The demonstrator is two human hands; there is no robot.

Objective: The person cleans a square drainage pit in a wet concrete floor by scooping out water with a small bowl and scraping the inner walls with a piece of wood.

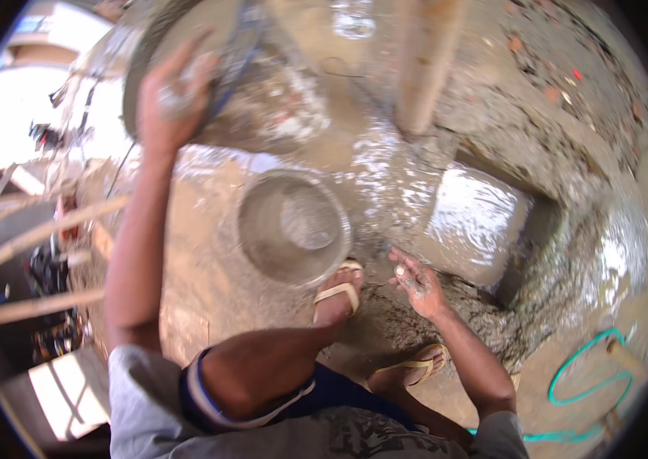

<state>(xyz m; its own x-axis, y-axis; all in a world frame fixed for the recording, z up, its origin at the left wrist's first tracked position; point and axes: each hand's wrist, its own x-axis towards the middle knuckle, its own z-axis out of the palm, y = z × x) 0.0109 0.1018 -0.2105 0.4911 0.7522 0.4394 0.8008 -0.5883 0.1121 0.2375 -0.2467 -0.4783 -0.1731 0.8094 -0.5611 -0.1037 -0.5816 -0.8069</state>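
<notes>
My left hand [177, 96] is raised at the upper left, over the rim of a large round tub [134, 84]. It is blurred by motion, with fingers stretched out, a pale grey smear on it and nothing visible in it. Low beside a water-filled square pit [481, 218], my right hand [419, 289] hangs with its fingers apart. Wet grey matter coats its palm, and a small white spot shows near the fingers. Between my hands, a round grey basin [251, 229] stands on the wet ground by my sandalled foot, a pale patch showing inside.
A thick upright post [425, 69] stands beyond the pit. Muddy rubble [561, 115] lines the far right. At the lower right lies a green hose [553, 386]. Wooden poles [48, 229] cross the left side, and a blue strip [241, 57] runs along the large tub.
</notes>
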